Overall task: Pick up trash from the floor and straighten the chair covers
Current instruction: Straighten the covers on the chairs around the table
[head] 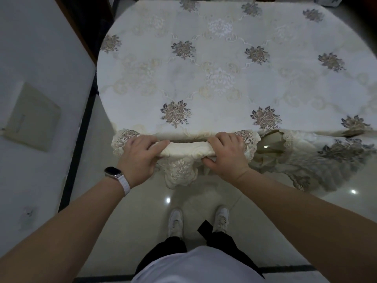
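At the table's (204,88) near edge, the left hand (138,157) and right hand (226,157) grip the lace cover (187,150), fingers curled over its rolled top, well apart.

- Cream cloth chair cover (187,149): soft matt fabric with raised embroidery and an openwork lace hem.
- Pale flowered tablecloth (204,58) on the worktop: smooth woven cloth with a faint sheen; the stitched grey-brown flowers look slightly rough.
- Light tiled floor (142,211): hard, polished and glossy, with bright light spots on it.
- Dark-faced wristwatch (113,173): glossy glass face, shiny metal case, matt white band.
- White wall (30,48): matt and even.
- Beige square wall panel (32,117): smooth, plastic-looking.
- Olive cloth (269,148) beside the cover: satin sheen.
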A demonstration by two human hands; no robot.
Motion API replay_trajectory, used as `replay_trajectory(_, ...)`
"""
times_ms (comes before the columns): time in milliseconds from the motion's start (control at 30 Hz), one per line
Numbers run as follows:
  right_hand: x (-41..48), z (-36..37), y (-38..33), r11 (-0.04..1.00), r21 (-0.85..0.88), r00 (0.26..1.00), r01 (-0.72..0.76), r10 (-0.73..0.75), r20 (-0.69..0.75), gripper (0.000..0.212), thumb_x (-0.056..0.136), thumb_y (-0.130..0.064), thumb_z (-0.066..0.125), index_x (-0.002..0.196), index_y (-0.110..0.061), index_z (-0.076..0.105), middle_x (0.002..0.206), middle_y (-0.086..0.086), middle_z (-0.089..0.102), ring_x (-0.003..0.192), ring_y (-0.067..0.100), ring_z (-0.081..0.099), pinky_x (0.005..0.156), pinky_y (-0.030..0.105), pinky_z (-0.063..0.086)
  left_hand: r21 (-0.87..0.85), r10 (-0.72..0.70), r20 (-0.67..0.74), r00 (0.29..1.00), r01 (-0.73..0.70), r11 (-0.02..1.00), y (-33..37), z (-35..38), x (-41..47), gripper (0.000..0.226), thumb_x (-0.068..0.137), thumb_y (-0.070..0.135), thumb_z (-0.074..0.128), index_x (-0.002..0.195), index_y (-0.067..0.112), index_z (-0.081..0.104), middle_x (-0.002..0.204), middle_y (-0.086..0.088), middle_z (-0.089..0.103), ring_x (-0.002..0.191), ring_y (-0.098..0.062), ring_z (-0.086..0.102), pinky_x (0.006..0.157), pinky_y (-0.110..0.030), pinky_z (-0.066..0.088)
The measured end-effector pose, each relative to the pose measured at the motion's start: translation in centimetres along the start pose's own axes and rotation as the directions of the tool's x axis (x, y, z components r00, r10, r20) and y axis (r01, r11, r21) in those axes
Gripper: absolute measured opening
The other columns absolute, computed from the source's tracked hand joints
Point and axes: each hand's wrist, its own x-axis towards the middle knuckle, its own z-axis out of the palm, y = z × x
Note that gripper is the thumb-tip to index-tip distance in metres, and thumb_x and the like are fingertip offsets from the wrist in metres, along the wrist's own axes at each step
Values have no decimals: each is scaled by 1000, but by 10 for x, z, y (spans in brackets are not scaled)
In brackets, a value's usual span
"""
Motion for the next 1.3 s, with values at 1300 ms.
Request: replay_trajectory(1300, -128, -152, 341, 976, -217, 999, -5, 15, 45, 52, 83, -52, 58, 121, -17, 61, 131, 12, 58, 123, 31, 53, 104, 51, 39, 41, 97, 259, 961, -111, 993, 364, 131, 212, 56, 92, 52, 42, 139, 25, 51, 146, -5, 49, 133, -28, 47, 110, -47, 36)
